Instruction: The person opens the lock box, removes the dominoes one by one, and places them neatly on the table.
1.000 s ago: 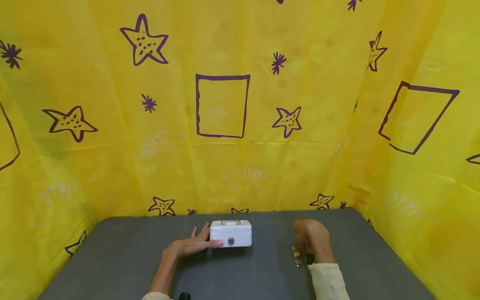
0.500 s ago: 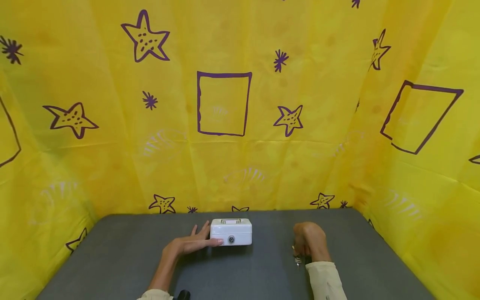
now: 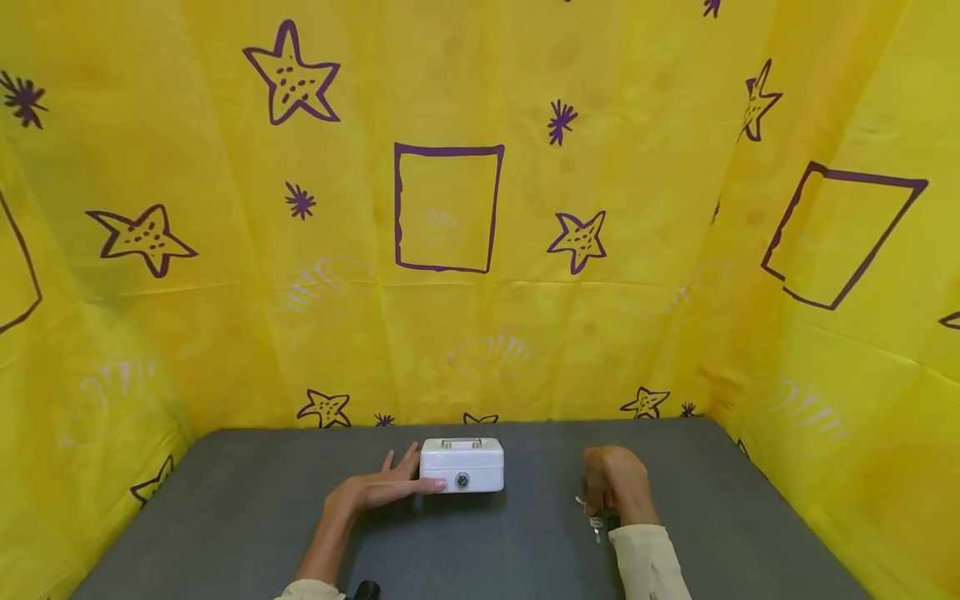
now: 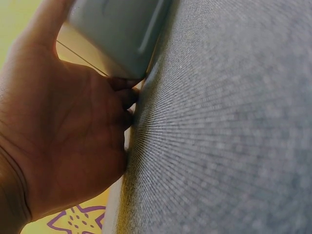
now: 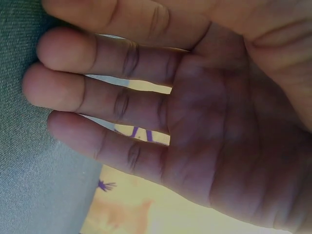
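Observation:
A white metal box with a top handle and a round front lock stands closed on the grey table. My left hand holds it at its left side, thumb on the front face and fingers around the side. In the left wrist view the palm is beside the box's lower corner. To the right of the box, my right hand pinches small keys that hang below its fingers. The right wrist view shows the other fingers of that hand near the tabletop, but not the keys.
The grey tabletop spreads out around both hands. Behind it and at both sides hangs a yellow cloth with purple stars and squares. Bare tabletop separates the box from my right hand.
My right hand has shifted slightly left, and the keys now hang spread differently beneath its fingers. The left hand keeps its place on the box, which stays put.

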The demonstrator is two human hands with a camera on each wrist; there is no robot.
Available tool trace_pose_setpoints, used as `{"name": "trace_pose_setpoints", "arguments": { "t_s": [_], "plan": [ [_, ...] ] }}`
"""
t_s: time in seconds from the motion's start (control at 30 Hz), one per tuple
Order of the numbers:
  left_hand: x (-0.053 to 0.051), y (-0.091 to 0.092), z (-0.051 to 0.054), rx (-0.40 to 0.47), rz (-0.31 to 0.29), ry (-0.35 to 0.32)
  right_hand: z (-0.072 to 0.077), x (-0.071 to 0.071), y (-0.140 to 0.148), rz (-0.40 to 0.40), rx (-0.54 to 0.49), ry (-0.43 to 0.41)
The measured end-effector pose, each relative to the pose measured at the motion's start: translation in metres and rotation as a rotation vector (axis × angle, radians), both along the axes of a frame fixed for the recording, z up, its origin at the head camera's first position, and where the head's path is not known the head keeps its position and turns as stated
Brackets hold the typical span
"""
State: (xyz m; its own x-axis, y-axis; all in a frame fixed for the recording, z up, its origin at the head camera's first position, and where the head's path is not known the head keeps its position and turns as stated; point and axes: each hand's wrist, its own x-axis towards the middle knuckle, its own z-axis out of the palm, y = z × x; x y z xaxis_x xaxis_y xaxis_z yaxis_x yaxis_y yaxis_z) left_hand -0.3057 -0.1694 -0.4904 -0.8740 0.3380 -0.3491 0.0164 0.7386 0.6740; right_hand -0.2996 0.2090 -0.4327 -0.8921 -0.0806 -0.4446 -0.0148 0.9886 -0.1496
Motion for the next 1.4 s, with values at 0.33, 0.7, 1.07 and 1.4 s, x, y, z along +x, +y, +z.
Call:
{"name": "trace_pose_setpoints", "arguments": {
  "t_s": [0.33, 0.7, 1.07, 1.4],
  "plan": [
    [0.0, 0.001, -0.001, -0.001, -0.029, -0.001, 0.0, 0.001, 0.0, -0.041, -0.127, -0.05],
    [0.001, 0.001, -0.001, 0.004, -0.022, -0.002, 0.011, 0.005, -0.01, 0.107, -0.125, 0.048],
    [0.002, 0.001, 0.0, 0.004, -0.006, 0.001, 0.023, -0.002, -0.013, 0.368, -0.317, 0.108],
    [0.001, 0.0, -0.001, 0.002, -0.004, 0.007, 0.031, -0.003, -0.022, 0.488, -0.48, 0.097]
  ]
}}
